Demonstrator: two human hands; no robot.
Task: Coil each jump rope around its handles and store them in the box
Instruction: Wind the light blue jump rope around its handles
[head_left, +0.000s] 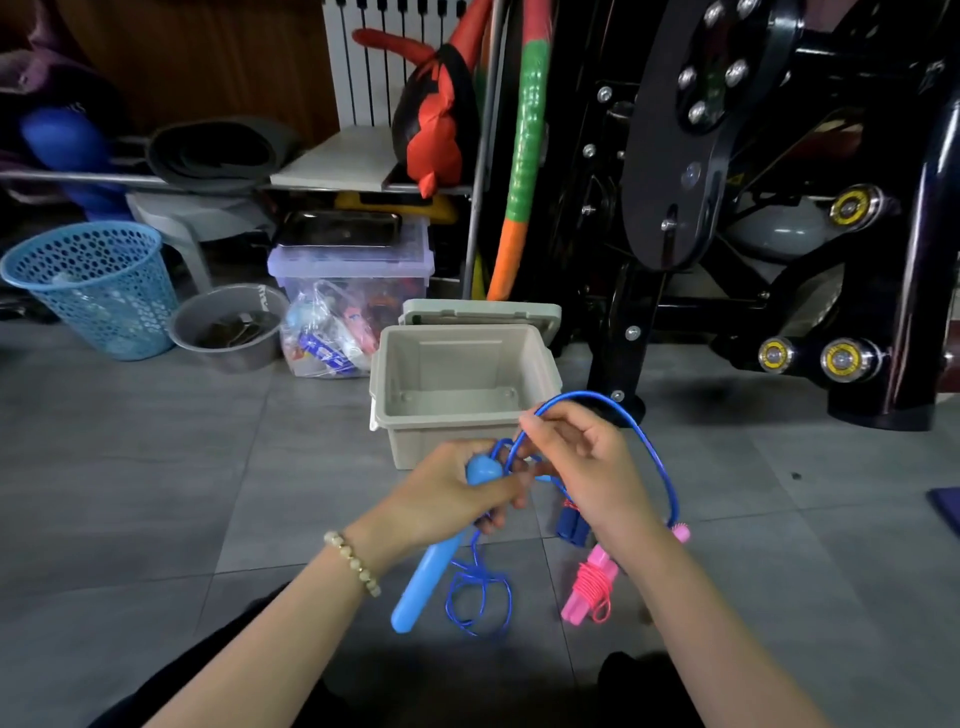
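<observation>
My left hand (457, 493) grips the light-blue handles (423, 587) of a jump rope, tilted down to the left. My right hand (582, 462) pinches its blue cord (660, 457), which arcs up over that hand and down to the right; more cord hangs in loose loops (480, 597) below the handles. A pink jump rope (589, 587), coiled around its handles, lies on the floor under my right wrist. A dark-blue coiled rope (569, 527) lies just beyond it. The beige box (462, 415) stands open and empty right behind my hands, its lid (480, 312) leaning behind it.
A black exercise machine (753, 208) fills the right side. At the left stand a blue mesh basket (98, 291), a grey bowl (228, 327) and a clear storage bin (353, 270) with a plastic bag (327, 332) in front. The floor is grey tile.
</observation>
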